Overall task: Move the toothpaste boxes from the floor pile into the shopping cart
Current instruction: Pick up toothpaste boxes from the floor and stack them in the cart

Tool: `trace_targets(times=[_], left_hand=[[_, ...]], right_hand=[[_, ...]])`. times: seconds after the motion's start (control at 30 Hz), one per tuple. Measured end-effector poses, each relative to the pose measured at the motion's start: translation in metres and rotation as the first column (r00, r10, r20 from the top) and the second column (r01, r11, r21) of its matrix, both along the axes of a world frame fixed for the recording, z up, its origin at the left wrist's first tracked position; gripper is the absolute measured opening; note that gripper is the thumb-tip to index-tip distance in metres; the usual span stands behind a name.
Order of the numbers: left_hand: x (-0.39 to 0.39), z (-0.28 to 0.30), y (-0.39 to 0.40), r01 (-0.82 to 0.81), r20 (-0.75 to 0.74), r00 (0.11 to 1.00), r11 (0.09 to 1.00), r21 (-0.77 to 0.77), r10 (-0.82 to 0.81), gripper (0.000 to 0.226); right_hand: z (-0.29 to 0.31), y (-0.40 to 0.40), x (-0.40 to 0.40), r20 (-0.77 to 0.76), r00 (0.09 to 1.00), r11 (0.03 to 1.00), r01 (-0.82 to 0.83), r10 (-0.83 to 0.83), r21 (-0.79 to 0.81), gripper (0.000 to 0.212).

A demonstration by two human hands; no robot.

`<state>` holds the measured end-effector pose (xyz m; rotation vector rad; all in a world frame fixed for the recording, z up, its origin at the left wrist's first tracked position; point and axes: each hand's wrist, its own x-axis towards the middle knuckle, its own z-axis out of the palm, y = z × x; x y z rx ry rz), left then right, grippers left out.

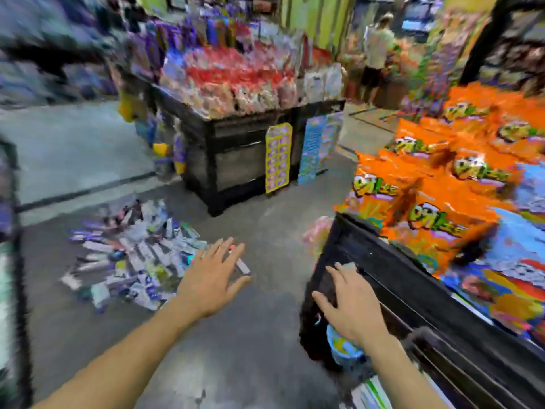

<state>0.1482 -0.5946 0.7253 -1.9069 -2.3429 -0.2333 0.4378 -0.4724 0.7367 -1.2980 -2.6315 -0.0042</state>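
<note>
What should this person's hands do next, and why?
Probably lower the left hand onto the pile of toothpaste boxes on the floor and grip one. Both it and the right hand are open and hold nothing, and the pile lies just beyond the left hand's fingers.

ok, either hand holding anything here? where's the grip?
Nothing held. Left hand hangs open above the floor beside the toothpaste boxes; right hand is open too, fingers spread.

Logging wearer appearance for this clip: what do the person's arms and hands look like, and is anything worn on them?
Both forearms are bare, with no sleeves in view. The left hand and right hand wear no gloves and no watch or wristband. The blur hides any rings.
</note>
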Motion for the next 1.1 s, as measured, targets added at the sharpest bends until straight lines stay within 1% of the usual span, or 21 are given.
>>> trace_targets(times=[0.1, 0.2, 0.3, 0.47, 0.57, 0.63, 0.73, 0.83, 0.9, 1.0, 1.03, 1.1], left_hand=[[-0.083, -0.009, -0.063, -0.154, 0.005, 0.988, 0.987, -0.042, 0.154, 0.078], [-0.146, -0.018, -0.111, -0.300, 0.038, 0.952, 0.949, -0.092, 0.304, 0.082], [-0.189, -0.027, -0.144, -0.406, 0.053, 0.909, 0.906, -0.123, 0.414, 0.088], [-0.241, -0.046, -0.166, -0.527, 0.088, 0.831, 0.829, -0.189, 0.549, 0.080], [-0.271, -0.057, -0.165, -0.566, 0.112, 0.792, 0.790, -0.236, 0.601, 0.088], [-0.290, -0.062, -0.158, -0.597, 0.108, 0.768, 0.766, -0.238, 0.632, 0.094], [-0.328, -0.071, -0.139, -0.631, 0.092, 0.728, 0.716, -0.298, 0.680, 0.098], [-0.374, -0.083, -0.115, -0.645, 0.073, 0.701, 0.675, -0.358, 0.709, 0.086], [-0.405, -0.090, -0.095, -0.656, 0.069, 0.686, 0.657, -0.372, 0.724, 0.089], [-0.449, -0.108, -0.062, -0.657, 0.065, 0.670, 0.631, -0.413, 0.740, 0.098], [-0.464, -0.117, -0.051, -0.655, 0.077, 0.662, 0.625, -0.425, 0.746, 0.098], [-0.490, -0.139, -0.032, -0.651, 0.112, 0.647, 0.624, -0.432, 0.754, 0.097]], right_hand=[[-0.008, -0.019, -0.086, -0.035, 0.993, 0.993, -0.112, 0.111, -0.032, 0.072], [-0.014, -0.034, -0.162, -0.022, 0.978, 0.975, -0.210, 0.209, -0.070, 0.077], [-0.017, -0.045, -0.229, 0.000, 0.955, 0.947, -0.295, 0.298, -0.124, 0.082], [-0.029, -0.042, -0.323, 0.016, 0.896, 0.882, -0.433, 0.443, -0.184, 0.080], [-0.041, -0.031, -0.374, 0.037, 0.860, 0.841, -0.488, 0.509, -0.232, 0.081], [-0.050, -0.018, -0.409, 0.041, 0.837, 0.816, -0.520, 0.546, -0.253, 0.083], [-0.066, 0.007, -0.466, 0.058, 0.808, 0.783, -0.546, 0.586, -0.298, 0.092], [-0.082, 0.036, -0.523, 0.074, 0.787, 0.757, -0.557, 0.613, -0.342, 0.097], [-0.093, 0.057, -0.561, 0.086, 0.776, 0.743, -0.558, 0.625, -0.370, 0.094], [-0.116, 0.091, -0.611, 0.093, 0.762, 0.718, -0.551, 0.640, -0.424, 0.079], [-0.127, 0.101, -0.626, 0.095, 0.761, 0.713, -0.546, 0.642, -0.440, 0.079], [-0.151, 0.120, -0.655, 0.095, 0.770, 0.709, -0.522, 0.631, -0.474, 0.085]])
